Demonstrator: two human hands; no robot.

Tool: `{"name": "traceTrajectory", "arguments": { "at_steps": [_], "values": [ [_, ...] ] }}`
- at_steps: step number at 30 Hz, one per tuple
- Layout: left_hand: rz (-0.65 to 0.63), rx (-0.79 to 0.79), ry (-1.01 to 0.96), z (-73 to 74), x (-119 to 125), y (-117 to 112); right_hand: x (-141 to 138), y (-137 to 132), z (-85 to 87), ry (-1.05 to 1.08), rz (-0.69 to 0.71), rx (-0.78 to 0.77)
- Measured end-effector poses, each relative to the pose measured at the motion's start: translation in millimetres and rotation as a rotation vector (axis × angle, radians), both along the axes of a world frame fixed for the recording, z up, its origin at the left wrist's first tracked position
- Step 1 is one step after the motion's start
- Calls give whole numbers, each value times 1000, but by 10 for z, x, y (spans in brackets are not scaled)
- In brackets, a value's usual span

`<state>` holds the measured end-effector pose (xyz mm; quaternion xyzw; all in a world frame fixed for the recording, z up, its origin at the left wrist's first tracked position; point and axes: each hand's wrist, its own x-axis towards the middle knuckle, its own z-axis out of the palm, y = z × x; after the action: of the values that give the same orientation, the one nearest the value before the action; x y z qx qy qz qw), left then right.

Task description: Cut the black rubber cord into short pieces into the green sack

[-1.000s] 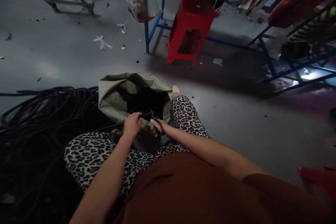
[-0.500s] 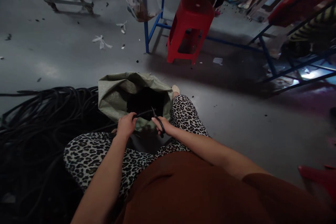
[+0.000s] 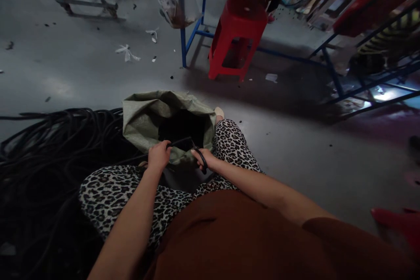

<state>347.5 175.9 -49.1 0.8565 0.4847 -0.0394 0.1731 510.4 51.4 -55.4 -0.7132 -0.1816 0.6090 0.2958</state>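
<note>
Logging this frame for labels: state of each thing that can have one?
left hand: closed around the black cord
right hand: fingers through the scissors' handles
black cord: stretched from the left hand to the scissors, over the sack's mouth
scissors: held; blades too dark to tell open or shut
green sack: upright, mouth open
cord pile: loose tangle on the floor
red stool: upright, unoccupied

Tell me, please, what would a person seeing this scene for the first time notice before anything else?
Probably the two bare hands low in the middle: the left hand grips a black tube and the right hand holds black scissors at it, just over the open green sack. Next come the big heap of black tubing on the floor at the left, and the bright red stool standing farther back.
</note>
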Motion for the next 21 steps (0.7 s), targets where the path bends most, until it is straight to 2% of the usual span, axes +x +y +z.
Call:
{"name": "traceTrajectory", "arguments": {
  "at_steps": [7,13,17,21],
  "values": [
    [36,64,-68,40,30,7,-9,-24,-5,28,57,50],
    [24,54,-64,72,50,-24,-38,-6,-54,27,128,76],
    [-6,40,-64,46,45,-48,-40,26,-83,25,124,55],
    [-32,16,-70,33,50,-66,-29,40,-37,15,96,51]
  ]
}}
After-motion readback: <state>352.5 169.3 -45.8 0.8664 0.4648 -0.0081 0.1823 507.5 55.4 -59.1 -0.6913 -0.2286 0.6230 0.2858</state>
